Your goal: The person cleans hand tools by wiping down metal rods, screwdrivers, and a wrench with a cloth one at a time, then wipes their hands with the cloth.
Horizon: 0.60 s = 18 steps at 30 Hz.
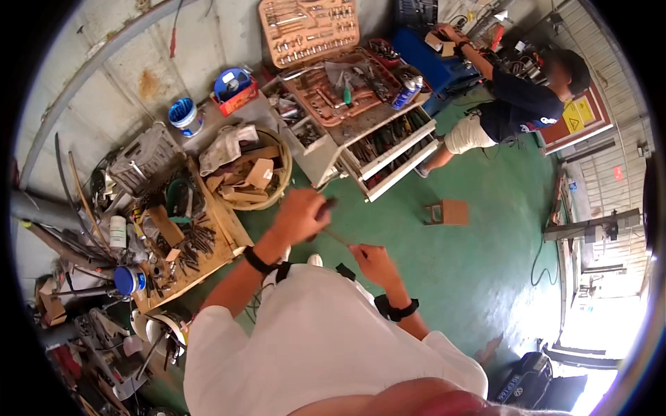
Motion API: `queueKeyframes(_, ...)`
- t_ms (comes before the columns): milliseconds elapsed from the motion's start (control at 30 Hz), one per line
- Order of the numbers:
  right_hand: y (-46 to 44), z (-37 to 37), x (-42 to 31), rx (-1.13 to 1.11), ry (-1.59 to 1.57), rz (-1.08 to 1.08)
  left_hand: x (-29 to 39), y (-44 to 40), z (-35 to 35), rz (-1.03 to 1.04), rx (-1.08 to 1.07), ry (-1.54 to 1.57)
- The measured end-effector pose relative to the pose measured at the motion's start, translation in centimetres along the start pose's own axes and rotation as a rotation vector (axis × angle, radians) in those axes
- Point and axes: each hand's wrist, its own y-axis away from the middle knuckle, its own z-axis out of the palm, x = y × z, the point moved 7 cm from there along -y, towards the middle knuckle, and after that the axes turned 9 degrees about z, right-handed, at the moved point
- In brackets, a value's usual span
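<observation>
My left hand [300,216] is closed around a dark object [326,209], blurred and partly hidden by the fingers. From it a thin rod or cord [338,237] slants down to my right hand [373,263], whose fingers are pinched on its other end. Both hands are in front of my white shirt, above the green floor, with the left one higher and further forward. Just beyond my left hand stands a round bin [283,182] filled with cardboard pieces.
On the left is a wooden workbench [223,239] covered with tools. Ahead, a tool cabinet [320,161] has its drawers pulled out. A small brown stool [454,212] stands on the floor. Another person [520,104] works at the back right.
</observation>
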Motion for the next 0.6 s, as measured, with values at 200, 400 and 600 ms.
queueKeyframes(200,1.3,0.5,0.4,-0.157,-0.029,0.000,-7.6,2.2,-6.9,-0.392,0.129,-0.052)
queueKeyframes(400,0.6,2.3,1.1,-0.123,-0.017,0.023,-1.5,0.5,-5.6,-0.343,0.202,0.257)
queueKeyframes(600,-2.3,5.6,3.5,-0.041,-0.032,-0.221,-0.2,2.1,1.8,-0.067,-0.141,0.171)
